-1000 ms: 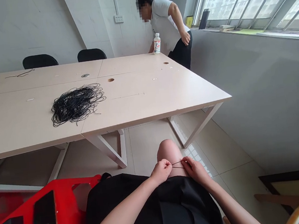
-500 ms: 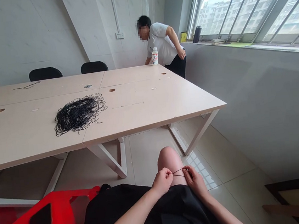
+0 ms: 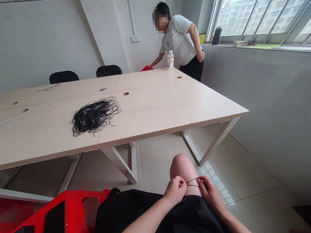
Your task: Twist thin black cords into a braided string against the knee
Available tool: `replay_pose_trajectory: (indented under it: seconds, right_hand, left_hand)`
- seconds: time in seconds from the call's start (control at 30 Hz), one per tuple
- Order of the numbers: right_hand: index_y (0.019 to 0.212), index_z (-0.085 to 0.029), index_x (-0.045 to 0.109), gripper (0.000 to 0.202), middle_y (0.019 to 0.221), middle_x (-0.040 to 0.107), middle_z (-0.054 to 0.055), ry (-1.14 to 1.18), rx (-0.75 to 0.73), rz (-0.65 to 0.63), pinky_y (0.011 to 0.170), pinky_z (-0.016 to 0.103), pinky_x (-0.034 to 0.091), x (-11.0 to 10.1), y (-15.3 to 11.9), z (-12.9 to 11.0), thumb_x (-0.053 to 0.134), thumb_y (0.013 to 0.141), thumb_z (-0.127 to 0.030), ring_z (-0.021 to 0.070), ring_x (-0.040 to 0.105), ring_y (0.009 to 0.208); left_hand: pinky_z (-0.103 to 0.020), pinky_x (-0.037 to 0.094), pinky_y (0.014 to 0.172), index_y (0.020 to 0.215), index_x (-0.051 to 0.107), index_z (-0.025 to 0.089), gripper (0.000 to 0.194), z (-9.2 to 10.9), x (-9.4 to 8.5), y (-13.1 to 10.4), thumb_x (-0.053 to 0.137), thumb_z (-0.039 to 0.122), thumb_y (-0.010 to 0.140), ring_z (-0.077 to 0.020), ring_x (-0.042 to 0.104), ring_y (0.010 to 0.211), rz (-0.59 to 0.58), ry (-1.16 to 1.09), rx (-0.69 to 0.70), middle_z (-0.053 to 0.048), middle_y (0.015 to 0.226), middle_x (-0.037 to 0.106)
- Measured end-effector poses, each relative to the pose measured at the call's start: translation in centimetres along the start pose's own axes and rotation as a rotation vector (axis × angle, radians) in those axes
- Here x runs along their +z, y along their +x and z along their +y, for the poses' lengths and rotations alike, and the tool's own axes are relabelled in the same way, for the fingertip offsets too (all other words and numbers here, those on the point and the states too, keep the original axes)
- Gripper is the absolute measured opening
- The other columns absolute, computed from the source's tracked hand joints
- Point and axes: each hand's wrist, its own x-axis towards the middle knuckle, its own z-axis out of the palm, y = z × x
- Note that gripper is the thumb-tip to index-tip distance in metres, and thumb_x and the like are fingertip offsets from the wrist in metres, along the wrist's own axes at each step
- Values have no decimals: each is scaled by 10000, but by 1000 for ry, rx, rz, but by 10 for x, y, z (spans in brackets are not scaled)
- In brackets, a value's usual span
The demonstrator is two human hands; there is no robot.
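A thin black cord [image 3: 192, 180] runs in two strands between my hands, just above my bare knee. My left hand [image 3: 176, 190] is closed in a pinch on one end of it. My right hand [image 3: 208, 190] pinches the other side between thumb and fingers. The cord's ends are too small to make out. On the table in front lies a loose tangled heap of similar black cord [image 3: 96, 116], apart from both hands.
A pale table [image 3: 171, 111] spans the view, with a white bottle [image 3: 170, 60] near its far edge. A co-worker in a white shirt [image 3: 182, 36] leans behind it, one hand at something red [image 3: 146, 68]. At lower left stands a red stool [image 3: 75, 214] with a phone [image 3: 54, 231] on it.
The view has shifted, so the table and my hands appear further right. The co-worker has risen a little, and a red object now shows at their hand. My hands keep their pinch on the cord.
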Motion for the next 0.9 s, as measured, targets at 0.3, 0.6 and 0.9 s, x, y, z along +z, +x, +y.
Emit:
replay_pose_trajectory:
  seconds: [0.3,0.6,0.9]
  right_hand:
    - [827,-203,564,355,754,686,73,2,-20,27,587,315,488,0,1,-3,434,798,-533,212,620,611]
    - [833,-195,551,360,735,674,61,-27,-33,15,607,314,476,0,4,-3,401,824,-523,207,621,632]
    - [828,-194,552,335,714,659,44,-17,-71,30,594,297,474,0,4,-6,392,847,-488,183,597,605]
  left_hand:
    - [-244,304,529,721,509,174,70,-3,2,3,460,220,740,-107,398,521,6,-5,12,42,557,456]
    - [-242,312,542,725,511,175,81,-4,1,6,464,235,750,-111,417,536,1,5,32,37,570,470]
    - [-237,302,539,698,494,184,83,-1,0,8,462,235,755,-111,413,532,4,10,48,41,558,455]
